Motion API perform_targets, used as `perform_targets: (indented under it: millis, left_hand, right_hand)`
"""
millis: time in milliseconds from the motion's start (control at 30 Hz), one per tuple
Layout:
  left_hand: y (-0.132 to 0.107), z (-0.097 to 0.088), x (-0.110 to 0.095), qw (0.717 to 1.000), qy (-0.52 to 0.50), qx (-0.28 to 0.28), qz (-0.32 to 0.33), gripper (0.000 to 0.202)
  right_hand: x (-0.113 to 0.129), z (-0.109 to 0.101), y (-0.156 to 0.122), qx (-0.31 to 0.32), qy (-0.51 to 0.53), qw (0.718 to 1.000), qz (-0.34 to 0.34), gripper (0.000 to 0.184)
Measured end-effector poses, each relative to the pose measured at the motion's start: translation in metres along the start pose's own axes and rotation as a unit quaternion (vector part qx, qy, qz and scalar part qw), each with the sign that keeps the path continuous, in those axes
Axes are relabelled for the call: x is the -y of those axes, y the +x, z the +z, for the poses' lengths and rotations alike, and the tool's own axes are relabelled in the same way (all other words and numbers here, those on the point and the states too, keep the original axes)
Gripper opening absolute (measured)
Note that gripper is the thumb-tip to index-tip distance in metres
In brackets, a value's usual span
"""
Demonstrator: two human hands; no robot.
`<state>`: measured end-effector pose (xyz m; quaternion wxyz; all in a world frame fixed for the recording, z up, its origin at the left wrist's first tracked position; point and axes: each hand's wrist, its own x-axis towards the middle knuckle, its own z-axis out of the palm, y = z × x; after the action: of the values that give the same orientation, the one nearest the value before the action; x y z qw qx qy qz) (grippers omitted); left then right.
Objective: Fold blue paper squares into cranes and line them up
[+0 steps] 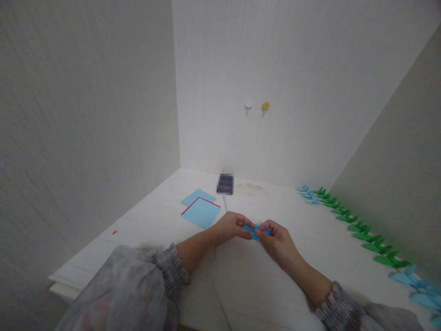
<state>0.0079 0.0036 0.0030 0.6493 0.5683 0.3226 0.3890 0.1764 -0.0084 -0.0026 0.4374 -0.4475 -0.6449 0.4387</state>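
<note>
A small folded piece of blue paper (255, 234) is held between my two hands, just above the white table. My left hand (231, 226) pinches its left part between thumb and fingers. From the other side, my right hand (278, 239) grips the right part, its thumb and index finger close to the left fingertips. Fingers cover much of the paper, so its full folded shape is hidden. Left of my left hand lie light blue paper squares (201, 213), overlapping, one with a red edge along two sides.
Folded green paper figures (360, 227) stand in a row along the right wall, with light blue figures (406, 278) nearer me. A dark phone-like device (225, 185) sits at the back, its white cable (214, 271) running toward me. An orange scrap (115, 232) lies left.
</note>
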Motion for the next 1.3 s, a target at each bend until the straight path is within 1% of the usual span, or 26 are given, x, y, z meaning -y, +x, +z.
perform_targets:
  millis: [133,267,400,500,633,767,1033,1200,1300]
  left_hand:
    - [0.001,-0.001,0.002,1.000,0.002,0.001,0.002,0.035]
    - [0.001,-0.001,0.003,1.000,-0.006,0.002,-0.004,0.033]
    - [0.000,0.000,0.002,1.000,-0.022,0.002,-0.008,0.031]
    - [0.000,0.002,0.000,0.999,-0.032,-0.009,-0.017,0.030]
    - [0.000,0.004,-0.002,0.998,-0.050,-0.016,-0.017,0.036]
    - [0.000,0.002,-0.001,0.998,-0.066,0.000,0.000,0.041]
    - [0.001,-0.001,0.001,0.995,-0.088,0.052,0.005,0.044]
    - [0.000,-0.001,0.000,0.993,-0.103,0.062,0.001,0.046]
    - [0.000,-0.001,0.000,0.993,-0.100,0.060,0.002,0.049]
  right_hand:
    - [0.001,0.000,0.001,-0.006,0.017,1.000,0.005,0.023]
    - [0.002,0.000,0.001,-0.002,0.032,0.999,0.009,0.023]
    - [0.004,0.001,0.001,-0.006,0.027,1.000,0.005,0.024]
    - [0.004,0.002,0.001,-0.007,0.022,1.000,0.004,0.026]
    - [0.004,0.003,0.000,0.004,0.034,0.999,-0.001,0.027]
    - [0.008,0.002,0.000,0.004,0.045,0.999,-0.002,0.028]
    - [0.016,-0.004,-0.001,0.046,0.105,0.993,-0.005,0.024]
    - [0.016,-0.005,0.000,0.050,0.144,0.988,0.007,0.024]
    - [0.014,-0.005,0.000,0.052,0.144,0.988,0.013,0.024]
